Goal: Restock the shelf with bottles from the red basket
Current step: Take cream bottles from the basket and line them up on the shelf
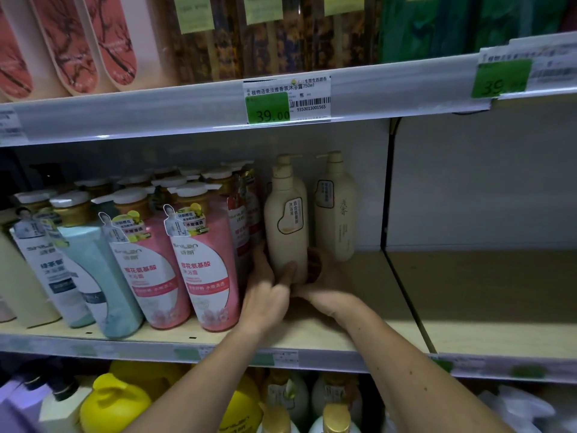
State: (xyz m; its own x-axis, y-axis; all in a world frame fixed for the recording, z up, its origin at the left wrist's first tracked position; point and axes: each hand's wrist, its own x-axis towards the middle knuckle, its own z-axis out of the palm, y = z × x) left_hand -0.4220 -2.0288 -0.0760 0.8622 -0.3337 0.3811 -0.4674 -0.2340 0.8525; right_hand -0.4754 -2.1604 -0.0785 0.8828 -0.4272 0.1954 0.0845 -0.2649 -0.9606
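Dim shop aisle, three tiers of shelving running left to right. Middle shelf (343,335): pale boards, grey price rail along the near edge, a dark upright divider to the right with bare board beyond it. Green price tag (271,108) reading 39.00 clipped to the rail above.

Head view, the only one. Cream pump bottle (285,220) standing upright on the middle shelf, set back from the near edge, label facing out. Left hand (265,295) reaching in from below, thumb laid against the bottle's lower front, remaining fingers slipped behind its left side, between it and the pink bottles (203,267). Right hand (324,276) cupped round the lower right side, fingers curled toward the back. Both hands gripping low, probably to keep the tall bottle steady and turn its label forward while settling it into line. Second cream bottle (335,207) just beside it on the right, slightly farther back, turned so a different face shows. Pink and mint-green bottles packed in tilted rows to the left, leaning toward the near edge.

Red basket not in view. Open board near and right of the cream bottles, likely room for more of the same. Upper tier holding tall pink and dark patterned packs; lower tier showing yellow jugs (115,404) and gold-capped bottles.
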